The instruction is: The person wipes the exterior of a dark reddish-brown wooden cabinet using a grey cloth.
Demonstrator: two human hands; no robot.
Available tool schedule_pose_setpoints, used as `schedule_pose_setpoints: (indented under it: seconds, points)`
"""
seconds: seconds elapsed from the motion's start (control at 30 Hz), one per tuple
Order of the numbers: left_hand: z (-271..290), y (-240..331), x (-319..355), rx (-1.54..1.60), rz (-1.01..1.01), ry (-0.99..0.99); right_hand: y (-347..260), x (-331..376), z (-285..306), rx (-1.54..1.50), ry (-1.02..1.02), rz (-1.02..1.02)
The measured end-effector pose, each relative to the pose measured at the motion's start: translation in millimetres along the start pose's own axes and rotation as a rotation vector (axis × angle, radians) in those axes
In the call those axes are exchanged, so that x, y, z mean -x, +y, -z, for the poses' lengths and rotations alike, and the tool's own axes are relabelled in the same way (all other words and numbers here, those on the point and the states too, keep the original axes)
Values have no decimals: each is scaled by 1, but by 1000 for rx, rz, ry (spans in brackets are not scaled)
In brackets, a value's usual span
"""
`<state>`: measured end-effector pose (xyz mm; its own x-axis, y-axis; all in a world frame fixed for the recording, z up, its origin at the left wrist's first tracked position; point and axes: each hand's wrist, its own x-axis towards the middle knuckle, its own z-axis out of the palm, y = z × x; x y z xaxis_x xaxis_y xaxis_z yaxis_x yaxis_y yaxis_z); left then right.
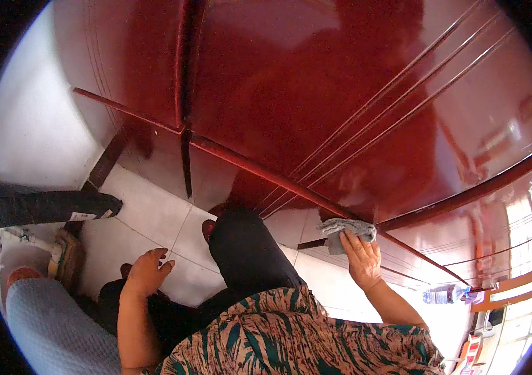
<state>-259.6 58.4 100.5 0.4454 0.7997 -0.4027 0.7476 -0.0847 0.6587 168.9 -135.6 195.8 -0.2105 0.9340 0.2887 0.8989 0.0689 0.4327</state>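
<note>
My right hand (362,259) presses a folded grey cloth (347,227) against the lower edge of a glossy dark red cabinet (291,81). The cloth lies over the raised red trim strip (266,175), close to where the strip meets another strip at the right. Its fingers are stretched over the cloth, and the palm side is hidden. My left hand (147,273) hangs in the air over the floor, beside my bent leg. It holds nothing; its fingers are loosely bent, with the thumb apart from them.
White floor tiles (147,200) run below the cabinet. At the left are a dark roll-shaped thing (41,209) and a light blue quilted cover (59,325). A clear plastic bottle (441,294) is at the right, near an orange-brown frame (512,287).
</note>
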Motion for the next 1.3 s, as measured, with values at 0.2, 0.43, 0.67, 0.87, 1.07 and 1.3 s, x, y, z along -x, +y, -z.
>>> schedule_pose_setpoints:
  seconds: [0.2, 0.43, 0.67, 0.87, 1.07, 1.3]
  points:
    - [-3, -6, -2, -24, 17, 2, -28, -47, -30, -230, -6, 201]
    - [-3, -5, -13, -27, 46, 0, -90, -155, -69, -266, 22, 411]
    - [2, 5, -14, -2, 71, -12, -132, -213, -96, -209, 85, 569]
    - [4, 3, -9, -6, 63, 14, -128, -177, -132, -210, -102, 582]
    - [-2, -7, -8, 58, 62, 41, -97, -88, -157, -882, -639, 165]
    - [-5, -12, -20, -11, 82, -25, -42, -2, -145, -455, -664, 325]
